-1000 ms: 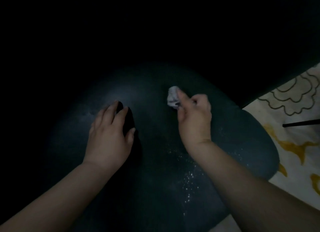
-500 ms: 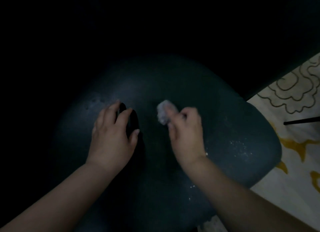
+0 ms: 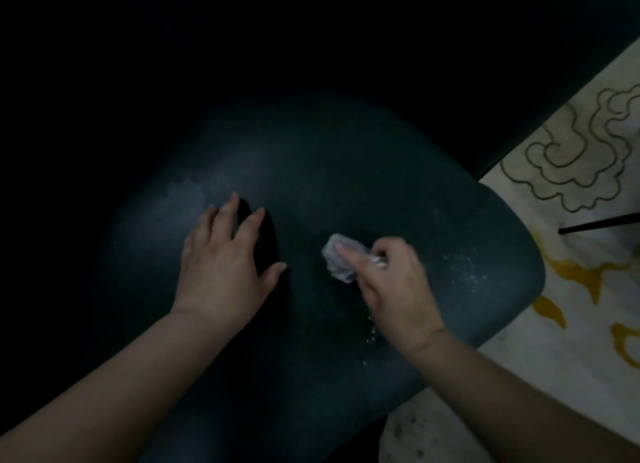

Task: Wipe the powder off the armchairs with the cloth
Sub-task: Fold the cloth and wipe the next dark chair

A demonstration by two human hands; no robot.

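Note:
A dark green armchair seat (image 3: 346,171) fills the middle of the dim head view. My right hand (image 3: 394,289) grips a small crumpled pale cloth (image 3: 337,258) and presses it on the seat's centre. My left hand (image 3: 225,258) rests flat on the seat to the left, fingers spread and straight. White powder specks (image 3: 464,268) lie on the seat's right side, and a few more powder specks (image 3: 370,338) show beside my right wrist. A faint powdery smear (image 3: 187,189) shows at the seat's upper left.
A pale floor covering (image 3: 571,324) with yellow and dark scroll patterns lies to the right of the chair. A thin black rod (image 3: 599,222) crosses it. The chair's back and everything to the left are lost in darkness.
My right hand has drawn the cloth down and toward me across the seat, then slightly right. The left hand has stayed flat in place. The view has shifted a little.

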